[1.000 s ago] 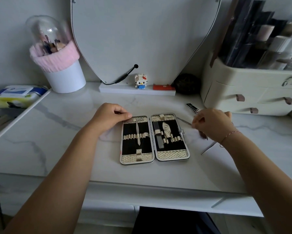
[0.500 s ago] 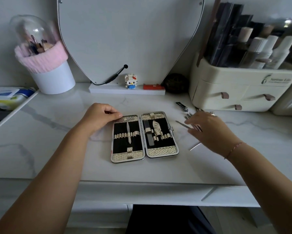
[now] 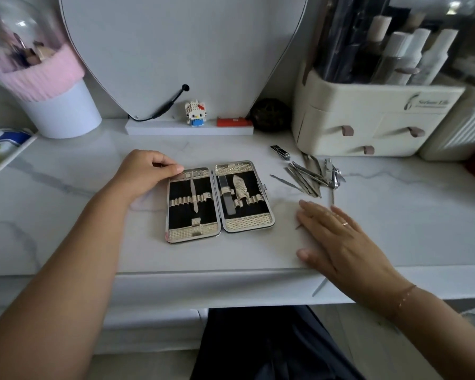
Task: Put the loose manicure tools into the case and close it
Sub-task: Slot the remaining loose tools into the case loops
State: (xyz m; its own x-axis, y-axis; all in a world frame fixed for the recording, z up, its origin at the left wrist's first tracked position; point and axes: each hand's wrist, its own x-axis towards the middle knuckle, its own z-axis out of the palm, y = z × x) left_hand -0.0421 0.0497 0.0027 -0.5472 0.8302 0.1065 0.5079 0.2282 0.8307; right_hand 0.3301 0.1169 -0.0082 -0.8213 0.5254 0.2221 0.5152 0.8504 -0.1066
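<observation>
The manicure case (image 3: 176,204) lies open and flat on the marble table, black inside with cream woven trim. A thin tool (image 3: 194,198) sits in its left half; a nail file (image 3: 226,196) is strapped in the right half. My left hand (image 3: 145,174) rests on the case's top left corner, fingers curled over the rim. A heap of loose metal tools (image 3: 310,174) lies right of the case, with a nail clipper (image 3: 280,152) behind it. My right hand (image 3: 337,242) lies flat on the table below the heap, fingers straight, over a thin tool whose tip (image 3: 298,226) shows.
A cream drawer organiser (image 3: 368,124) with bottles stands at the back right. A white cup with a pink cuff (image 3: 55,105) stands back left, and a mirror (image 3: 176,50) with a small figurine (image 3: 195,113) stands behind the case. The table's front edge (image 3: 203,272) runs just below my right hand.
My right hand has drawn back from the tool heap towards the front edge and flattened on the table. My left hand has stayed on the case's corner.
</observation>
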